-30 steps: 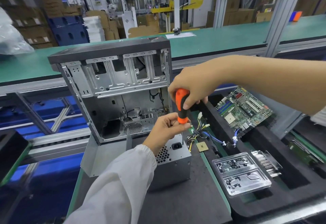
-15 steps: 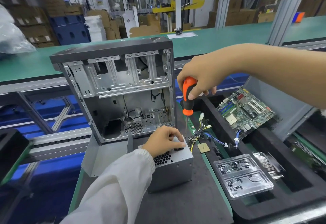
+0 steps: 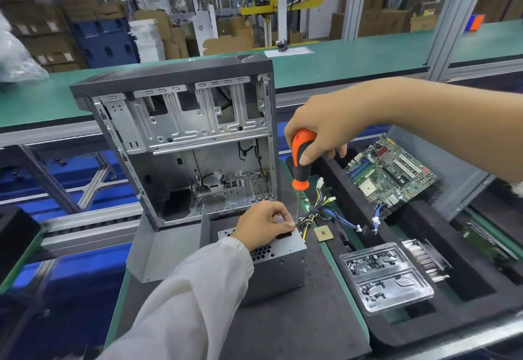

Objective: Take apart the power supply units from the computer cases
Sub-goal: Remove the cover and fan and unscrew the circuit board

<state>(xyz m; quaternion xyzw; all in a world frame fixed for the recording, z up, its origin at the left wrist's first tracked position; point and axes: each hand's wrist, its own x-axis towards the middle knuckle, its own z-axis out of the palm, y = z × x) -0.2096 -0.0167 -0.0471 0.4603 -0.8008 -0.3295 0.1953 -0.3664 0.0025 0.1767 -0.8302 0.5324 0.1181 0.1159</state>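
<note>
With my right hand (image 3: 319, 130) wrapped round the screwdriver (image 3: 301, 161) and left hand (image 3: 263, 222) pinching its tip at the power supply unit (image 3: 278, 257), I judge unscrewing comes next, needing steady downward pressure.

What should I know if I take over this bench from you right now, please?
Right hand grips the orange screwdriver, held upright with its tip at the top edge of the power supply unit.
Left hand rests on that unit, fingers pinched by the tip.
Unit is already out of the computer case, lying on the mat in front of it, cables trailing to its right.
Motherboard and parts tray sit to the right.
Left: likely the unit's own screws.
</note>
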